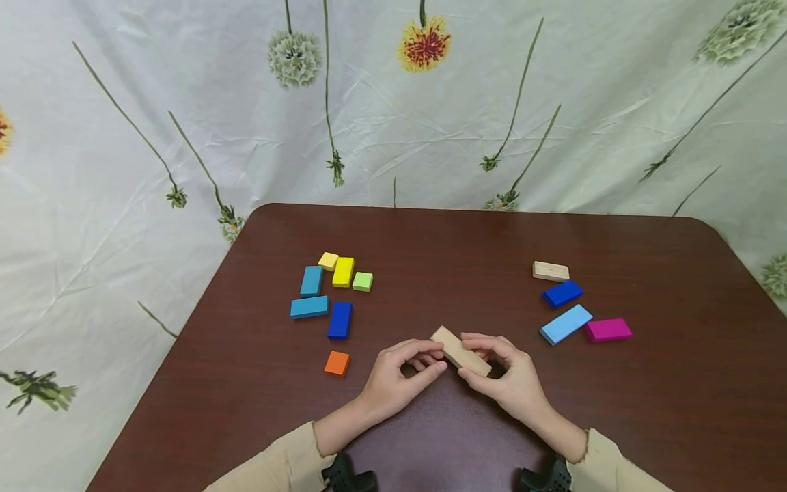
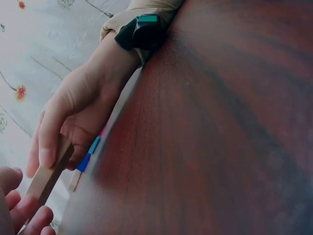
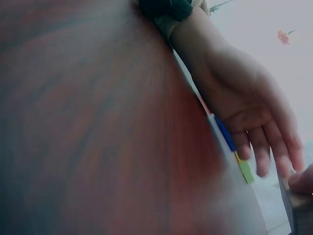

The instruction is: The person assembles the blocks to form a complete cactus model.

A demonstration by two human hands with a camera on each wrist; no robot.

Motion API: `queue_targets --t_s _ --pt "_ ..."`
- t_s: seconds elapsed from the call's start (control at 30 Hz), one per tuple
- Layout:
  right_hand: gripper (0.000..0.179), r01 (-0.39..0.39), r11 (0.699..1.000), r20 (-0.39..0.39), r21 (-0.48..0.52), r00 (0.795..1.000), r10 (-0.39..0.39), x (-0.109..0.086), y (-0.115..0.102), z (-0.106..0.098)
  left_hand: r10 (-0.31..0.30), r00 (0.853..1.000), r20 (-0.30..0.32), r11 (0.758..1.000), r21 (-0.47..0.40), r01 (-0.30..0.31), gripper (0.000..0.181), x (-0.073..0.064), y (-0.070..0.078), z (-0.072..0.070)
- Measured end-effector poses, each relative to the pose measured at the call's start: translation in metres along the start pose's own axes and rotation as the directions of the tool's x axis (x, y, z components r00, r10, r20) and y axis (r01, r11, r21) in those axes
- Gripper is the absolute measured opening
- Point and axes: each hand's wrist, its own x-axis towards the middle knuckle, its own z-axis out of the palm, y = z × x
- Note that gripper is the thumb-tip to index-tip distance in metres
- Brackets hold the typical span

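Note:
A plain wooden block [image 1: 460, 350] is pinched between the thumb and fingers of my right hand [image 1: 510, 376], slanting from upper left to lower right. My left hand [image 1: 402, 376] is at the block's upper-left end, index fingertip by it and thumb apart from the fingers. In the left wrist view, the right hand [image 2: 78, 105] grips the block [image 2: 49, 176], with left fingertips close to its lower end. The left hand [image 3: 244, 98] shows loosely bent fingers in the right wrist view, where the block is mostly cut off at the frame edge.
Left on the brown table [image 1: 430, 266] lie a pale yellow block [image 1: 328, 261], yellow block [image 1: 343, 272], green block [image 1: 363, 281], several blue blocks [image 1: 309, 307] and an orange block [image 1: 337, 363]. To the right lie wooden [image 1: 550, 271], dark blue [image 1: 562, 294], light blue [image 1: 566, 324] and magenta blocks [image 1: 609, 330].

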Motion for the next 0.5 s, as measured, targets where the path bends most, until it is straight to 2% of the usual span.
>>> queue_targets --t_s 0.1,0.2,0.33,0.5 --pt "0.041 -0.045 0.999 -0.005 0.016 0.999 0.045 -0.001 0.009 0.006 -0.01 0.999 -0.031 1.0 0.004 0.01 0.029 0.002 0.004 0.0" --pt "0.044 -0.079 0.997 -0.014 0.022 0.997 0.08 -0.003 0.018 0.011 -0.03 0.998 -0.046 0.999 -0.019 0.029 0.03 0.004 0.015 -0.002" --pt "0.045 -0.102 0.994 -0.018 0.035 0.995 0.103 -0.003 0.021 0.015 -0.082 0.996 -0.042 0.994 -0.07 0.079 0.033 0.007 0.032 -0.006" --pt "0.048 -0.125 0.991 -0.026 0.049 0.992 0.127 -0.003 0.019 0.017 -0.112 0.993 -0.031 0.99 -0.084 0.109 0.038 0.008 0.038 -0.008"
